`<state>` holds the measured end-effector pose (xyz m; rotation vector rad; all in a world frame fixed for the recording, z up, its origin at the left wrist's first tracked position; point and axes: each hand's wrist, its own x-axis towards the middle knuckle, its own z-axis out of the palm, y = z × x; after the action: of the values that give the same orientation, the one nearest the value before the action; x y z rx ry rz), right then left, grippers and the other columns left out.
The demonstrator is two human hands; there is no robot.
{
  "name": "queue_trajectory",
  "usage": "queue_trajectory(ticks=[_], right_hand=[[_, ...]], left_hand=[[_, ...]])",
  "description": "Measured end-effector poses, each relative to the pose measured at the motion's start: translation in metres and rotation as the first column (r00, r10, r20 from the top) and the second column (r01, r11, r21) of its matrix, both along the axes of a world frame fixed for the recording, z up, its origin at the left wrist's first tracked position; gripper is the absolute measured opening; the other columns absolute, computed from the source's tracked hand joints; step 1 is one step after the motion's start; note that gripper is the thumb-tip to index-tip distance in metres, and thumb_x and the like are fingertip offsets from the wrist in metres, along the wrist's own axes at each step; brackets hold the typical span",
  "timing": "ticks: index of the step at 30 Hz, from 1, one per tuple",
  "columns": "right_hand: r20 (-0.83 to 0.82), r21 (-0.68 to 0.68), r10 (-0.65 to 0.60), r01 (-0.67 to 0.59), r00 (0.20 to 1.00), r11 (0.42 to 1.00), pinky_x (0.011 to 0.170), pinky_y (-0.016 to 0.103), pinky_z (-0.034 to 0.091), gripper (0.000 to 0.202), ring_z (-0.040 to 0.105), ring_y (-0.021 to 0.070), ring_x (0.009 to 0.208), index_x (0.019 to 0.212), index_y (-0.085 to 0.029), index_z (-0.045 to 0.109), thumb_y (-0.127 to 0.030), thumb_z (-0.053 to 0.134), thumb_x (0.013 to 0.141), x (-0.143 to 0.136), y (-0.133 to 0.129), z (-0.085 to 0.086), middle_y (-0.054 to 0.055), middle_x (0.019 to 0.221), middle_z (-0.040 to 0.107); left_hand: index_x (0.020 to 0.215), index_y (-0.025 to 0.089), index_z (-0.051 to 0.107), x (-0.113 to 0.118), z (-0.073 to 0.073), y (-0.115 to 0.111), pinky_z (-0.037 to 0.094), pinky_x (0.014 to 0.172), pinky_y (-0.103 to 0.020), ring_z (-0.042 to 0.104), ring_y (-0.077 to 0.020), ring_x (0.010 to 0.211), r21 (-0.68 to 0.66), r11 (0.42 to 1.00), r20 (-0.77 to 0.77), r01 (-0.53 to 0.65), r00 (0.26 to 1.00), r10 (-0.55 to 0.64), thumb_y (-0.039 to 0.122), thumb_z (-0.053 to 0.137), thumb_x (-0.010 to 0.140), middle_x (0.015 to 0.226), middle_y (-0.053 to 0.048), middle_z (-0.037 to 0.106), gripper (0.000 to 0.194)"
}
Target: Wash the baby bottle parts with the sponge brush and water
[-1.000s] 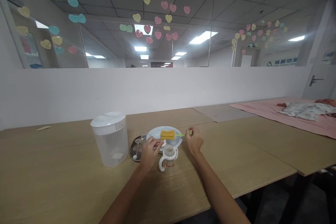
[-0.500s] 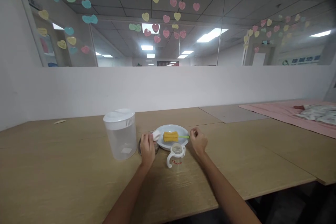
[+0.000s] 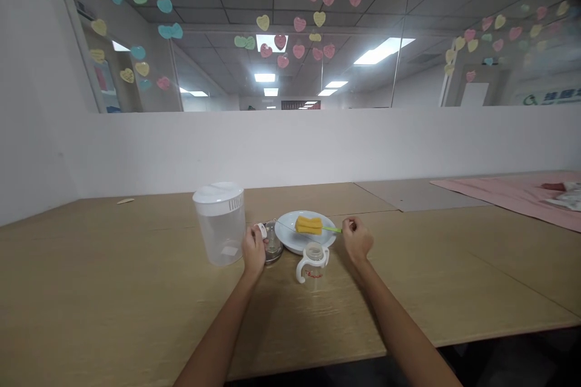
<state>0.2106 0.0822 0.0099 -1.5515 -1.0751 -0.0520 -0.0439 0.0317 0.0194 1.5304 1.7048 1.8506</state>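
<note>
My left hand [image 3: 253, 251] is closed on a small white plastic piece [image 3: 262, 230], perhaps a bottle cap; its far side is hidden by my fingers. My right hand [image 3: 357, 239] grips the thin green handle of a sponge brush [image 3: 308, 225]. The brush's yellow sponge head is over the pale bowl [image 3: 289, 242], its handle pointing right. In front of the bowl a clear baby bottle [image 3: 313, 271] with white side handles stands upright and uncapped. Beside my left hand lies a glass lid with a metal rim [image 3: 275, 249], partly covered by the hand.
A translucent plastic bucket [image 3: 221, 236] with a white lid stands left of my left hand. Further right, a pink cloth [image 3: 508, 196] covers part of the wooden table [image 3: 436, 278]. A white wall with glass panels above runs behind the table.
The view has swung left, so everything sits further right. My left hand has drawn back left from the bowl with the white piece. The sponge head has risen and tilted slightly.
</note>
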Motion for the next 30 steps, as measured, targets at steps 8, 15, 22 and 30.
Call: queue_trajectory(ticks=[8, 15, 22, 30], right_hand=[[0.007, -0.011, 0.01, -0.01, 1.0, 1.0, 0.053, 0.023, 0.019, 0.025, 0.038, 0.0102, 0.053, 0.078, -0.015, 0.066, -0.029, 0.045, 0.078, 0.0, -0.001, 0.0, 0.0, 0.06, 0.054], [0.035, 0.018, -0.002, 0.001, 0.999, 1.0, 0.054, 0.022, 0.018, 0.023, 0.037, 0.0102, 0.054, 0.075, -0.015, 0.065, -0.028, 0.045, 0.076, 0.001, 0.0, -0.001, 0.0, 0.059, 0.053], [0.009, 0.04, -0.058, 0.057, 0.998, 0.998, 0.054, 0.023, 0.017, 0.023, 0.035, 0.0104, 0.053, 0.075, -0.016, 0.064, -0.027, 0.045, 0.077, 0.003, 0.001, -0.003, 0.0, 0.059, 0.052], [0.013, 0.02, -0.04, 0.04, 0.999, 0.999, 0.054, 0.023, 0.018, 0.023, 0.037, 0.0105, 0.054, 0.075, -0.016, 0.064, -0.028, 0.044, 0.077, 0.003, 0.003, -0.008, -0.001, 0.06, 0.051]], left_hand=[[0.076, 0.02, 0.046, 0.0, -0.013, 0.005, 0.044, 0.082, -0.036, 0.055, -0.0195, 0.088, 0.029, 0.999, -0.224, -0.029, 0.974, 0.035, 0.026, 0.049, 0.078, 0.086, -0.003, 0.054, 0.007], [0.107, 0.016, 0.045, 0.003, -0.01, 0.0, 0.044, 0.085, -0.039, 0.055, -0.0229, 0.095, -0.007, 0.999, -0.306, -0.032, 0.951, 0.029, 0.027, 0.049, 0.082, 0.099, -0.009, 0.055, 0.027], [0.104, 0.018, 0.052, 0.0, -0.016, 0.005, 0.042, 0.092, -0.041, 0.052, -0.0242, 0.104, 0.011, 1.0, -0.352, 0.007, 0.936, -0.003, 0.028, 0.058, 0.077, 0.105, -0.009, 0.047, 0.029], [0.084, 0.019, 0.049, -0.007, -0.017, 0.011, 0.043, 0.082, -0.036, 0.054, -0.0215, 0.093, 0.027, 0.999, -0.341, 0.037, 0.94, -0.025, 0.025, 0.061, 0.073, 0.092, -0.005, 0.055, 0.018]])
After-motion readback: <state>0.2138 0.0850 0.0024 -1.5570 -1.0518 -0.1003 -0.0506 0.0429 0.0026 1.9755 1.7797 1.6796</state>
